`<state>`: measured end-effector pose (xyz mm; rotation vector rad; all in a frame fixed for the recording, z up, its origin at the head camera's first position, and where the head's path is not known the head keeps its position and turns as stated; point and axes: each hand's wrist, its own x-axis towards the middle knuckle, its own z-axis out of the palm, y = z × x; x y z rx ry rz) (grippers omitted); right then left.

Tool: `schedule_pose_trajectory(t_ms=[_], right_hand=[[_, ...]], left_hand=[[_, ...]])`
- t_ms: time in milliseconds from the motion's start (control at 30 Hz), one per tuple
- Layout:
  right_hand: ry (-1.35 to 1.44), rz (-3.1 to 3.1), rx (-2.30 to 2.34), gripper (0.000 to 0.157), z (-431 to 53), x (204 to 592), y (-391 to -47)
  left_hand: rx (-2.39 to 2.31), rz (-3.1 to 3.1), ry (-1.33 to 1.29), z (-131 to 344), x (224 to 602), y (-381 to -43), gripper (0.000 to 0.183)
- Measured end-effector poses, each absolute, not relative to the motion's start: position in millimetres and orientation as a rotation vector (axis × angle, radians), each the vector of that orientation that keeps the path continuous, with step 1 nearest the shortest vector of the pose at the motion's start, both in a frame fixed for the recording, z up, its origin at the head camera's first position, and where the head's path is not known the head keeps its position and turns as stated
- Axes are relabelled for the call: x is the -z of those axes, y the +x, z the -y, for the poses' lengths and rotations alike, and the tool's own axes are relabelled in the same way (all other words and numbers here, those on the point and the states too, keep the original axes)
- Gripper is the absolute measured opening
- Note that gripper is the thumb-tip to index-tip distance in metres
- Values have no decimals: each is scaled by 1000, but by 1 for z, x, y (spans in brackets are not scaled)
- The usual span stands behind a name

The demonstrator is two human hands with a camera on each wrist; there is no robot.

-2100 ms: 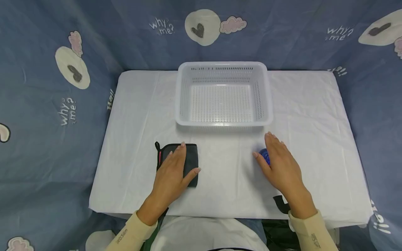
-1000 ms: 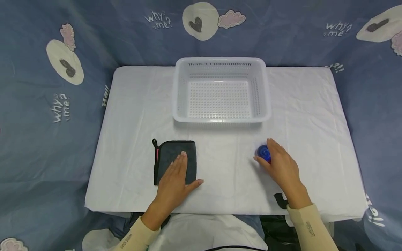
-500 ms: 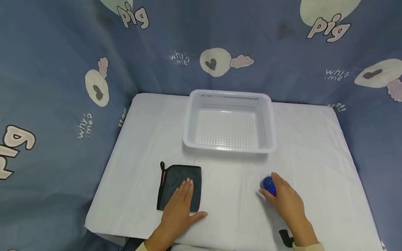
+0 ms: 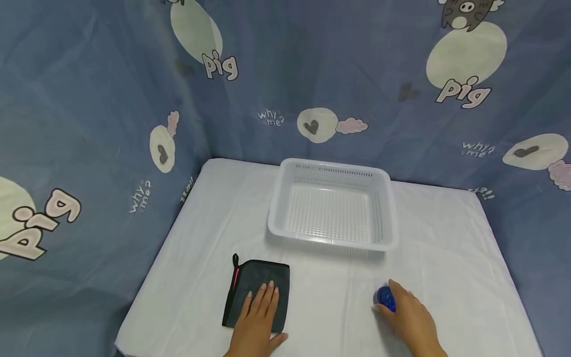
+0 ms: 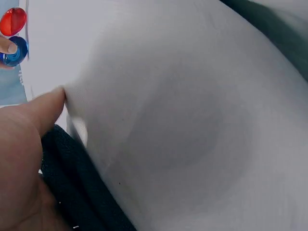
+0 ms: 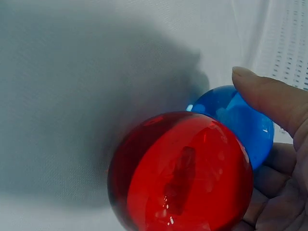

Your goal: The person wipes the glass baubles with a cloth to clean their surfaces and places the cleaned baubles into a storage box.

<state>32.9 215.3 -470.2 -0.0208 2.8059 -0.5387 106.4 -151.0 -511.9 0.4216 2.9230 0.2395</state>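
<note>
While the left hand lies on the fabric, the right hand pinches a blue ball

Seen from the head, the left hand has its fingers straight and slightly apart, resting on the near part of the fabric; its thumb points out sideways, just past the near edge. Ahead of those fingertips the rest of the dark, black-edged square shows, with a loop and a red strip at its far left corner. Well to the right of the left hand, the right hand curves thumb and fingers around the blue ball, at its left side. Beyond both hands, and between them, a white basket stands on the table. Past the basket, and left of the left hand, hangs a blue curtain printed with "pig" and "why me?".

From the left wrist, dark fabric lies just beside the left thumb. A pale, blurred surface fills most of the view. Well apart from that hand, the right thumb rests on the blue ball, next to a red ball.

From the right wrist, the thumb and curled fingers hold the blue ball between them. The red ball overlaps it on the camera's side; whether the two are joined, I cannot tell. Beyond the thumb, the basket's slotted side shows.
</note>
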Motion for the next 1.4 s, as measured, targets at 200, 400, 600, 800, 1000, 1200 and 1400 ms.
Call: schedule_pose_trajectory(t_ms=[200, 400, 600, 800, 1000, 1200, 1400], right_hand=[[-11, -2780, 552, 74, -213, 474, 42], [20, -2729, 539, 76, -224, 472, 47], [36, -2731, 533, 78, -237, 469, 45], [31, -2754, 555, 77, -237, 466, 39], [31, -2750, 582, 79, -234, 468, 34], [2, -2764, 680, 74, -231, 465, 34], [-74, -2841, 782, 70, -224, 454, 32]], left_hand=[[-105, -3003, 418, 152, 522, 124, 98], [-146, -3041, 418, 146, 526, 129, 77], [-429, -2978, 438, 142, 511, 112, 63], [-723, -2879, 321, 145, 497, 98, 54], [-967, -2794, 184, 153, 487, 95, 55], [-1225, -2681, 26, 159, 476, 91, 60], [-1443, -2518, -156, 163, 456, 85, 61]])
